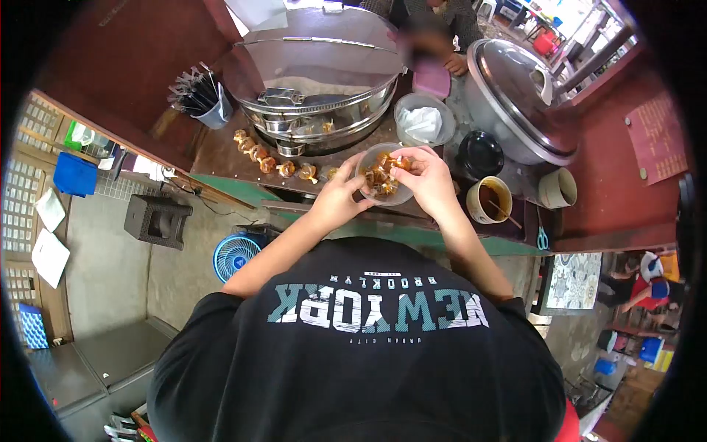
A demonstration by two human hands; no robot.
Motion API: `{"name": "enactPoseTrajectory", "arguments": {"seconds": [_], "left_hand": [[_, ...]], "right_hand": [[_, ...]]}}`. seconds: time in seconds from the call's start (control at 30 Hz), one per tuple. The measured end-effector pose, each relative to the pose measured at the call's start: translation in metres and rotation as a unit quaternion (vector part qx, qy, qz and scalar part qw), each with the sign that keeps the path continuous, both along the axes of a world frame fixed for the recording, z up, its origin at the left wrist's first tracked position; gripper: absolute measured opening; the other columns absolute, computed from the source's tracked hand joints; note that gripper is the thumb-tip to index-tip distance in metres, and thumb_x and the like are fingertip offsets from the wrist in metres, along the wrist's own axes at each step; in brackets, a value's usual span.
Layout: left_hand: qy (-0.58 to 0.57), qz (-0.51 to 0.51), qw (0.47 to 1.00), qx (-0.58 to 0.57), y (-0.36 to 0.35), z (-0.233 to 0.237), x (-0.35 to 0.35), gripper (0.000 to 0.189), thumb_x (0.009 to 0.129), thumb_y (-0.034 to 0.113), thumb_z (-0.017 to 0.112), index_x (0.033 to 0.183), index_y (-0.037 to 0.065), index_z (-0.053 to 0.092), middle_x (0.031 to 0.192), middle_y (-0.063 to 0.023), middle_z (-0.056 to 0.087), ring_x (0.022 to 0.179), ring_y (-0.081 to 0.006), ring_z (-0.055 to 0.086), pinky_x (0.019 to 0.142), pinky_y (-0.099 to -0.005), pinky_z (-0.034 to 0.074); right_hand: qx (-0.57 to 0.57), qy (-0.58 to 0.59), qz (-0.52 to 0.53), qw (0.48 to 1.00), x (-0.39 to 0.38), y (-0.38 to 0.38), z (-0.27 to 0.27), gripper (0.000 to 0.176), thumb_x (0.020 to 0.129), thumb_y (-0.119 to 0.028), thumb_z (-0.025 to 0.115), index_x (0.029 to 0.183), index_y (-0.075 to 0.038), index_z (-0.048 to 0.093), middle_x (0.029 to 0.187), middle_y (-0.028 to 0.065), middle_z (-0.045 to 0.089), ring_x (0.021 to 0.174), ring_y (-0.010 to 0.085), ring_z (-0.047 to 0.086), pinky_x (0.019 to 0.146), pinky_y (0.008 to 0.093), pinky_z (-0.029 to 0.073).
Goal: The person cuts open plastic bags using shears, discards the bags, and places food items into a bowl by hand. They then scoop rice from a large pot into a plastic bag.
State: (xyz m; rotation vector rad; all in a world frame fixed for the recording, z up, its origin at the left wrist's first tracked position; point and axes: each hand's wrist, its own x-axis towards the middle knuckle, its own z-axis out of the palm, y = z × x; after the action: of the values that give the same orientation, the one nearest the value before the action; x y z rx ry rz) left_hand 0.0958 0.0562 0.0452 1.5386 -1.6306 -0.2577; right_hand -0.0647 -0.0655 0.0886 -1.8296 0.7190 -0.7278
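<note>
My left hand (340,197) is closed around the near-left side of a clear plastic tub (403,197) at the counter's front edge. Inside lie several small tied plastic bags of orange-brown sauce (379,180). My right hand (429,180) reaches over the tub's right rim, thumb and fingers closed on a small sauce bag (400,162) at the top of the pile. More tied sauce bags (266,165) stand in a row along the counter to the left of the tub.
A large steel lidded warmer (317,66) stands behind the bags, beside a cup of black utensils (213,110). Rightward are a tub with white plastic (421,121), a black bowl (480,153), a sauce container with a stick (489,200) and a big lidded pot (515,96). A person (460,26) is opposite.
</note>
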Motion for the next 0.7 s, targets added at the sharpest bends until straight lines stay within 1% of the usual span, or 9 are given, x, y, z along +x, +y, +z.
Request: {"name": "enactPoseTrajectory", "arguments": {"seconds": [0.13, 0.17, 0.2, 0.23, 0.27, 0.33, 0.37, 0.47, 0.7], "left_hand": [[0.001, -0.006, 1.000, 0.006, 0.002, 0.000, -0.001, 0.029, 0.062, 0.011, 0.082, 0.074, 0.003, 0.057, 0.137, -0.0202, 0.042, 0.119, -0.0380, 0.051, 0.092, -0.0398, 0.048], [-0.005, -0.004, 1.000, 0.007, 0.004, -0.004, -0.002, 0.029, 0.062, 0.012, 0.082, 0.074, 0.003, 0.057, 0.137, -0.0204, 0.042, 0.119, -0.0381, 0.051, 0.092, -0.0399, 0.048], [-0.014, -0.002, 1.000, 0.000, 0.002, -0.009, -0.002, 0.029, 0.062, 0.013, 0.082, 0.073, 0.003, 0.057, 0.137, -0.0207, 0.043, 0.119, -0.0382, 0.051, 0.092, -0.0401, 0.048], [0.010, -0.006, 1.000, 0.029, 0.002, -0.012, -0.004, 0.030, 0.063, 0.016, 0.083, 0.072, 0.004, 0.057, 0.137, -0.0210, 0.042, 0.120, -0.0377, 0.050, 0.094, -0.0402, 0.046], [-0.015, -0.032, 0.999, -0.013, 0.001, -0.012, -0.002, 0.032, 0.062, 0.014, 0.083, 0.075, 0.004, 0.055, 0.137, -0.0221, 0.041, 0.122, -0.0387, 0.047, 0.096, -0.0404, 0.045], [0.006, -0.042, 0.999, -0.005, 0.002, -0.007, -0.006, 0.031, 0.063, 0.013, 0.082, 0.075, 0.004, 0.055, 0.138, -0.0215, 0.040, 0.124, -0.0384, 0.045, 0.099, -0.0412, 0.043], [0.000, -0.043, 0.999, 0.002, 0.002, 0.001, -0.008, 0.030, 0.064, 0.013, 0.082, 0.076, 0.004, 0.055, 0.139, -0.0209, 0.039, 0.125, -0.0379, 0.045, 0.099, -0.0411, 0.043], [-0.003, -0.045, 0.999, 0.016, 0.003, -0.001, -0.010, 0.029, 0.065, 0.013, 0.081, 0.077, 0.003, 0.057, 0.139, -0.0196, 0.038, 0.125, -0.0367, 0.044, 0.101, -0.0408, 0.041], [0.000, -0.045, 0.998, 0.042, 0.004, -0.001, -0.013, 0.030, 0.067, 0.019, 0.081, 0.077, 0.004, 0.057, 0.138, -0.0209, 0.039, 0.120, -0.0387, 0.049, 0.096, -0.0425, 0.045]], "right_hand": [[-0.047, 0.067, 0.011, 0.997, 0.005, 0.008, 0.000, 0.027, 0.074, 0.005, 0.065, 0.100, 0.000, 0.062, 0.100, 0.0076, 0.054, 0.081, 0.0171, 0.066, 0.074, 0.0275, 0.054], [-0.097, 0.097, 0.004, 0.991, 0.008, 0.010, -0.005, 0.027, 0.073, 0.002, 0.067, 0.100, 0.000, 0.062, 0.097, 0.0124, 0.056, 0.081, 0.0234, 0.066, 0.074, 0.0308, 0.054], [-0.215, 0.117, -0.026, 0.969, 0.010, 0.015, -0.006, 0.024, 0.074, -0.002, 0.067, 0.099, -0.002, 0.063, 0.094, 0.0167, 0.058, 0.082, 0.0312, 0.064, 0.074, 0.0353, 0.052], [-0.210, 0.109, -0.022, 0.971, 0.016, 0.013, -0.023, 0.022, 0.076, -0.006, 0.062, 0.099, -0.003, 0.060, 0.098, 0.0205, 0.058, 0.092, 0.0389, 0.058, 0.080, 0.0456, 0.048], [-0.265, 0.129, -0.017, 0.956, 0.019, 0.011, -0.029, 0.019, 0.078, -0.007, 0.059, 0.097, -0.003, 0.061, 0.095, 0.0201, 0.059, 0.091, 0.0387, 0.058, 0.077, 0.0457, 0.048], [-0.331, 0.173, -0.034, 0.927, 0.023, 0.015, -0.028, 0.017, 0.081, -0.011, 0.057, 0.097, -0.004, 0.058, 0.088, 0.0190, 0.061, 0.086, 0.0374, 0.060, 0.075, 0.0458, 0.049], [-0.275, 0.223, -0.026, 0.935, 0.025, 0.019, -0.022, 0.017, 0.082, -0.011, 0.055, 0.097, -0.003, 0.057, 0.090, 0.0192, 0.061, 0.086, 0.0364, 0.061, 0.074, 0.0451, 0.049], [-0.369, 0.203, -0.039, 0.906, 0.025, 0.013, -0.039, 0.018, 0.079, -0.011, 0.056, 0.094, -0.001, 0.058, 0.091, 0.0190, 0.061, 0.086, 0.0358, 0.061, 0.072, 0.0429, 0.051], [-0.363, 0.270, 0.015, 0.892, 0.022, 0.015, -0.039, 0.021, 0.069, -0.016, 0.063, 0.084, -0.003, 0.068, 0.092, 0.0186, 0.062, 0.084, 0.0297, 0.064, 0.072, 0.0400, 0.053]]}}
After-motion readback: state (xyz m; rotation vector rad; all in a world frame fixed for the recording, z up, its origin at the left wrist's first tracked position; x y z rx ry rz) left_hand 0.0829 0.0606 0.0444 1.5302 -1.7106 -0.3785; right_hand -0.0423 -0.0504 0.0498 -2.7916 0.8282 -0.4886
